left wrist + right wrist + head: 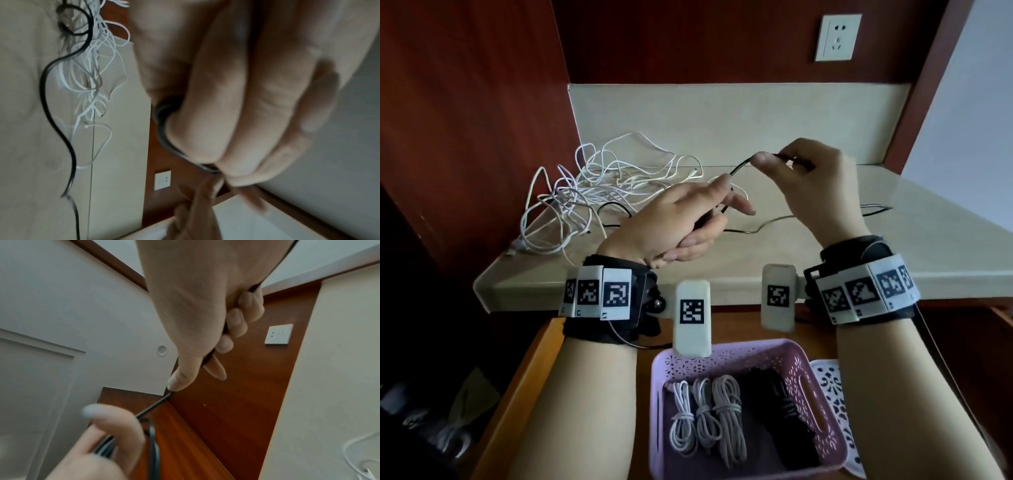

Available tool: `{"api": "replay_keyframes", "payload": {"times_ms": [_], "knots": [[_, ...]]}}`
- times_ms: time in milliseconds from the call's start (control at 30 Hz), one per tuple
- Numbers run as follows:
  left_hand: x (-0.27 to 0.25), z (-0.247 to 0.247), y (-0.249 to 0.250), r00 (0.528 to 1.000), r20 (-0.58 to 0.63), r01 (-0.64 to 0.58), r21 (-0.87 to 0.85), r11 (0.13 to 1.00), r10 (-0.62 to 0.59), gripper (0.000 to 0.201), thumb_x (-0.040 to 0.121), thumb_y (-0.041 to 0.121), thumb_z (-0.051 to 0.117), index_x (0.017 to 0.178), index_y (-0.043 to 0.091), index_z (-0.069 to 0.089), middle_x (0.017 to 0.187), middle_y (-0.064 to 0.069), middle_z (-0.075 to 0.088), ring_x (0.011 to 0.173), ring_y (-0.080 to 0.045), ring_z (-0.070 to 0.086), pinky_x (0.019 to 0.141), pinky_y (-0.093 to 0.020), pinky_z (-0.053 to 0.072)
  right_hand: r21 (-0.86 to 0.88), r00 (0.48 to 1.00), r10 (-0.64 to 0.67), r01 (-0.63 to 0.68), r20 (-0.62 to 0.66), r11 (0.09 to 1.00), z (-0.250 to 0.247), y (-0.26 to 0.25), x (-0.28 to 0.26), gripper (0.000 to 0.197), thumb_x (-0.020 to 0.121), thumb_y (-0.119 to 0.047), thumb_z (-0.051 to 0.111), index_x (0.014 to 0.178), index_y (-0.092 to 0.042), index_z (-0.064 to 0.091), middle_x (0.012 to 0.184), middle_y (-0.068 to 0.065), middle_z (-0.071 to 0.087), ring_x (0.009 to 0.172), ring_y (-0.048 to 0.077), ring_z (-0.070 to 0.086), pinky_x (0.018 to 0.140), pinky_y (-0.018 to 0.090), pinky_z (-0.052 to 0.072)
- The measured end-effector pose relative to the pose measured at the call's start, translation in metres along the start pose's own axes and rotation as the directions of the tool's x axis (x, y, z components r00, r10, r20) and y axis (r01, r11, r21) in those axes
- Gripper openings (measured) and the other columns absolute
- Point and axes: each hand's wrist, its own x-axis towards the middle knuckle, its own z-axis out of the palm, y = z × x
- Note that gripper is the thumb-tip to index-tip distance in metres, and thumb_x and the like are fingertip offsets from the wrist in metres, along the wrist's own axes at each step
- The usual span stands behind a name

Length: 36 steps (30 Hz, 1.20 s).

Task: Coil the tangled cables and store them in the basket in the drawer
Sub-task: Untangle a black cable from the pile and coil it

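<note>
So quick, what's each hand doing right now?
Left hand: grips loops of the black cable.
Right hand: pinches the same black cable, held taut between both.

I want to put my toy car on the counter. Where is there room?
The counter is bare on its right side, past the right hand, except one thin black cable. The back strip by the wall is free. The left is crowded with tangled white cables.

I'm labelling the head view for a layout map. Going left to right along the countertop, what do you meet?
Tangled white cables → left hand gripping black cable loops → right hand pinching the same cable.
</note>
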Motion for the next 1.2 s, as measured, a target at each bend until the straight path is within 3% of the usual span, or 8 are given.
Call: {"api": "replay_keyframes", "payload": {"times_ms": [133,300,400,500,633,800,1033,1200], "knots": [[0.002,-0.003,0.003,0.962,-0.103,-0.274,-0.400,0.875,0.254,0.036,0.102,0.030,0.027,0.086,0.009,0.052,0.038,0.008,0.037,0.022,-0.001,0.023,0.028,-0.015,0.010,0.052,0.947,-0.064,0.050,0.314,0.997,0.017,0.004,-0.009,0.030,0.090,-0.042,0.058,0.076,-0.018,0.069,0.048,-0.006,0.035,0.045,0.008,0.030,0.047,0.021,0.024],[0.006,-0.011,0.005,0.807,-0.497,-0.571,-0.526,0.630,0.317,0.051,0.107,0.027,0.014,0.100,0.006,0.060,0.069,0.006,0.066,0.031,-0.002,0.038,0.034,-0.012,0.031,-0.005,0.682,-0.003,0.010,0.732,1.000,0.039,0.001,-0.023,0.024,0.098,-0.027,0.049,0.116,-0.025,0.064,0.049,-0.015,0.049,0.047,0.002,0.042,0.056,0.014,0.035],[0.006,-0.012,0.003,0.728,-0.618,-0.624,-0.419,0.660,0.296,0.038,0.106,0.025,0.021,0.119,0.012,0.055,0.110,0.014,0.068,0.081,0.000,0.065,0.077,-0.016,0.052,-0.061,0.509,-0.001,0.106,0.861,0.992,0.038,-0.007,-0.026,0.030,0.098,-0.032,0.046,0.126,-0.037,0.057,0.055,-0.010,0.049,0.050,0.003,0.041,0.060,0.020,0.036],[0.009,-0.018,-0.004,0.638,-0.722,-0.525,-0.156,0.836,0.266,0.034,0.105,0.028,0.027,0.128,0.017,0.051,0.142,0.014,0.046,0.132,-0.010,0.045,0.108,-0.043,0.038,-0.055,0.353,0.022,0.085,0.935,0.995,0.022,-0.019,-0.027,0.025,0.096,-0.027,0.052,0.117,-0.031,0.065,0.053,-0.012,0.047,0.048,0.003,0.038,0.054,0.016,0.034],[0.009,-0.021,-0.012,0.643,-0.730,-0.241,0.092,0.966,0.231,0.020,0.104,0.029,0.035,0.107,0.035,0.053,0.133,0.011,0.053,0.116,-0.006,0.057,0.103,-0.039,0.045,0.050,0.594,-0.069,0.049,0.801,0.998,-0.001,-0.023,-0.017,0.011,0.089,-0.018,0.064,0.090,-0.015,0.074,0.047,-0.014,0.050,0.042,0.001,0.040,0.044,0.007,0.029],[0.011,-0.012,-0.010,0.762,-0.628,-0.005,0.238,0.971,0.158,0.014,0.105,0.018,0.032,0.106,0.016,0.045,0.125,0.002,0.058,0.064,-0.006,0.070,0.060,-0.026,0.056,0.057,0.896,0.001,-0.029,0.443,0.998,-0.013,-0.008,-0.003,0.015,0.080,-0.026,0.074,0.075,-0.013,0.073,0.040,-0.011,0.039,0.037,0.006,0.029,0.039,0.015,0.025],[0.011,0.002,-0.014,0.933,-0.335,0.209,0.212,0.955,-0.130,0.036,0.106,0.024,0.027,0.110,-0.007,0.044,0.041,-0.003,0.051,0.022,-0.012,0.029,0.031,-0.013,0.021,0.119,0.974,-0.196,0.183,0.110,0.976,-0.009,-0.014,-0.001,0.016,0.071,-0.030,0.080,0.074,-0.019,0.068,0.060,-0.009,0.036,0.054,0.003,0.035,0.055,0.014,0.027],[0.001,0.006,-0.001,0.988,-0.078,0.145,0.127,0.981,-0.136,0.073,0.099,0.051,0.007,0.122,0.003,0.057,0.046,0.001,0.021,0.028,-0.007,0.015,0.032,-0.005,0.016,0.184,0.982,-0.176,0.161,0.067,0.970,-0.003,-0.005,0.000,0.014,0.072,-0.031,0.079,0.076,-0.024,0.068,0.062,-0.007,0.033,0.056,0.003,0.033,0.058,0.014,0.026]]}}
